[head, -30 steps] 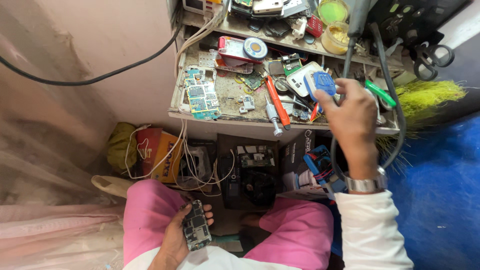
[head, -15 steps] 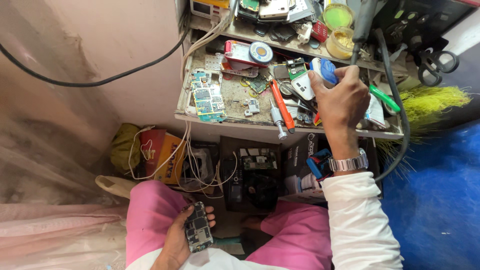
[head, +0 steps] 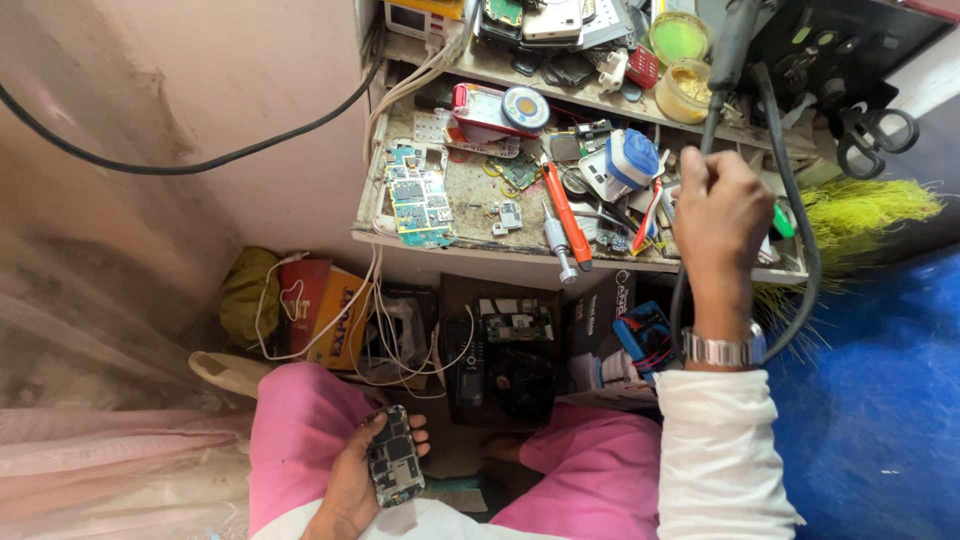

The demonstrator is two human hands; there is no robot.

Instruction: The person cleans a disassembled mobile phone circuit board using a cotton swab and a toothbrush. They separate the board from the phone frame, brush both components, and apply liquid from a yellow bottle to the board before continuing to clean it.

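My left hand [head: 352, 478] rests low between my pink-clad knees and holds an opened phone [head: 394, 467] with its circuit board facing up. My right hand [head: 716, 212] is raised to the cluttered workbench shelf [head: 470, 245], its fingers curled around the black handle of a corded tool [head: 722, 75] that points up and away. A silver wristwatch [head: 724, 350] sits on that wrist. Just left of the hand, a blue and white container [head: 633, 160] lies on the shelf.
The shelf carries green circuit boards [head: 415, 200], an orange-handled screwdriver [head: 566, 212], a solder reel [head: 525, 106], small jars [head: 680, 38] and scissors [head: 872, 135]. A thick black cable [head: 800, 250] loops down beside my arm. Boxes, wires and a black device [head: 500, 350] sit under the shelf.
My right hand has set the blue and white container down on the shelf, moved right and closed on the black tool handle. My left hand stays still with the phone.
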